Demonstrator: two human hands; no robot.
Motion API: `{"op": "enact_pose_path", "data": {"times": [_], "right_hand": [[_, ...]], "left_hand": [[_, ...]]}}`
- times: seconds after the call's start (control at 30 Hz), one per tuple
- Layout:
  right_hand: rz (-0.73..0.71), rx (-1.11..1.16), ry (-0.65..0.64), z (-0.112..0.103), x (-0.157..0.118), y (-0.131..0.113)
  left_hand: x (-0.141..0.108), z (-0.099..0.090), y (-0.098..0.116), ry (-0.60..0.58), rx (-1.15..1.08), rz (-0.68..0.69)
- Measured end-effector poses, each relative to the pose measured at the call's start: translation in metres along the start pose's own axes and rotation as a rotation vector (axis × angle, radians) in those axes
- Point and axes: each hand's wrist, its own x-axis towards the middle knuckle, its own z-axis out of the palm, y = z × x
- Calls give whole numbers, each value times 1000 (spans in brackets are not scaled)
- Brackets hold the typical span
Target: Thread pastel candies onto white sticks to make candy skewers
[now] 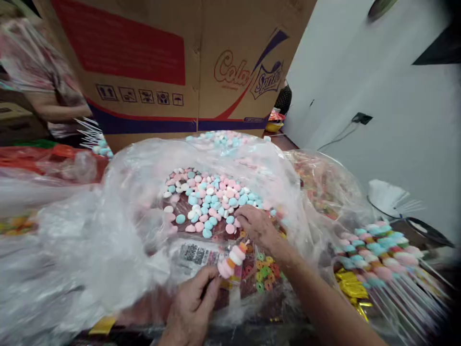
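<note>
Gripping a half-threaded candy skewer (233, 259) at lower centre, my left hand (190, 307) pinches its stick; my right hand (257, 225) picks among round, matte pastel candies (209, 199) in crinkled clear plastic bag (118, 216).

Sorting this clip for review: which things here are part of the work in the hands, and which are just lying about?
In hand:
- left hand holding a half-filled candy skewer
- right hand reaching into the loose pink, blue and white candies
- clear plastic bag around them
- ring candies

Lying about:
- finished skewers
- cardboard box
- gold wrappers
- bare sticks
</note>
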Motion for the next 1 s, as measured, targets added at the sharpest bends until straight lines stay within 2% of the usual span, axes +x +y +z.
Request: {"op": "enact_pose_path", "data": {"times": [0.2,0.47,0.57,0.7,0.77,1.0], "right_hand": [[-42,-25,23,7,12,-1],[-120,-72,23,24,-4,-9],[-61,-76,53,24,-6,-9],[99,-94,121,11,0,-3],[127,-113,135,5,6,-2],[-1,-165,-17,17,22,-5]], "left_hand": [[0,1,6,44,-60,43],[-1,1,10,75,-50,70],[-1,0,12,75,-62,73],[-1,1,13,73,-70,71],[-1,1,13,79,-65,71],[0,1,12,81,-60,84]]}}
